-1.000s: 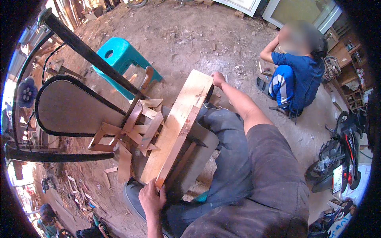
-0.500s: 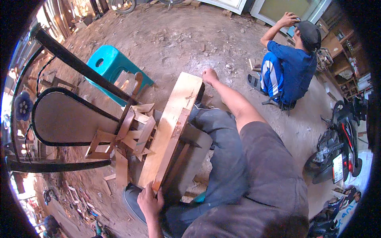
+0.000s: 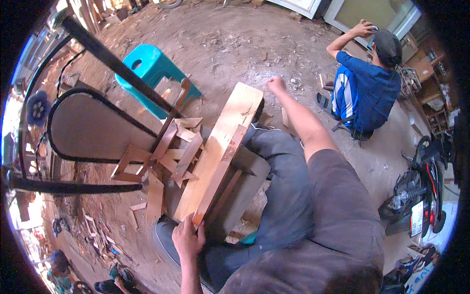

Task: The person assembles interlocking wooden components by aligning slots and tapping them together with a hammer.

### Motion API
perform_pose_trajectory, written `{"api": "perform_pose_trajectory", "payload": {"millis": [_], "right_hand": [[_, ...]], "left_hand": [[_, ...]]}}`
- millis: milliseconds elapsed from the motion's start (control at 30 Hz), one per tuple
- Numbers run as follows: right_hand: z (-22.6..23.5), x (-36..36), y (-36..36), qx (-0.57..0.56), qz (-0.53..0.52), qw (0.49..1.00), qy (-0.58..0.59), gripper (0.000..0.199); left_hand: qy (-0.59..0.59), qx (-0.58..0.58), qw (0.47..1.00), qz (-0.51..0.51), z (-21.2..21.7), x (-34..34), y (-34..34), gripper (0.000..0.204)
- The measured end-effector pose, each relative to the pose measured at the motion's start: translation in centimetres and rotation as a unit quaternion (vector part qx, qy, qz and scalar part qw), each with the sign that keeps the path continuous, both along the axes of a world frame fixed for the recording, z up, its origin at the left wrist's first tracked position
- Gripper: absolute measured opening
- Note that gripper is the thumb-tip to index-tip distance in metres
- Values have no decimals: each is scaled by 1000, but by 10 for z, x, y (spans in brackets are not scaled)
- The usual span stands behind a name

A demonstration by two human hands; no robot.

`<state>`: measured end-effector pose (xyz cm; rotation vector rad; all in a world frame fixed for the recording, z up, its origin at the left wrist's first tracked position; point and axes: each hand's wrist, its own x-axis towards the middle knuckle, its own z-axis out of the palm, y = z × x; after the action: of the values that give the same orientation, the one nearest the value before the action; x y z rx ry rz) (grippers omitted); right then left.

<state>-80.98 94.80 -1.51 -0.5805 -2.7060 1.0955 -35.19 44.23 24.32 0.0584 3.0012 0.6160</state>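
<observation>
A dirt floor (image 3: pixel 230 39) strewn with wood chips is seen from above in an open workshop. One wide pale plank (image 3: pixel 215 161) lies across a low bench, running from the near edge toward the far end. One narrower reddish strip (image 3: pixel 220 171) rests along the plank's right edge. The left hand (image 3: pixel 188 240) is closed around the strip's near end, fingers curled on it. The right hand is not seen. One bare leg is stretched past the plank's far end. Offcuts (image 3: pixel 166 152) are piled at the plank's left. One turquoise stool (image 3: pixel 147 68), one crouching person (image 3: pixel 364 93) and one motorbike (image 3: pixel 416 196) are counted around.
</observation>
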Motion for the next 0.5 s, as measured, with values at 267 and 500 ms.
{"api": "perform_pose_trajectory", "payload": {"millis": [267,500], "right_hand": [[148,74,-33,-287,25,957,16,17],[335,262,-148,-206,267,908,249,18]], "left_hand": [[27,-7,1000,6,2,9,-5,29],[14,5,1000,-7,-4,11,-11,30]]}}
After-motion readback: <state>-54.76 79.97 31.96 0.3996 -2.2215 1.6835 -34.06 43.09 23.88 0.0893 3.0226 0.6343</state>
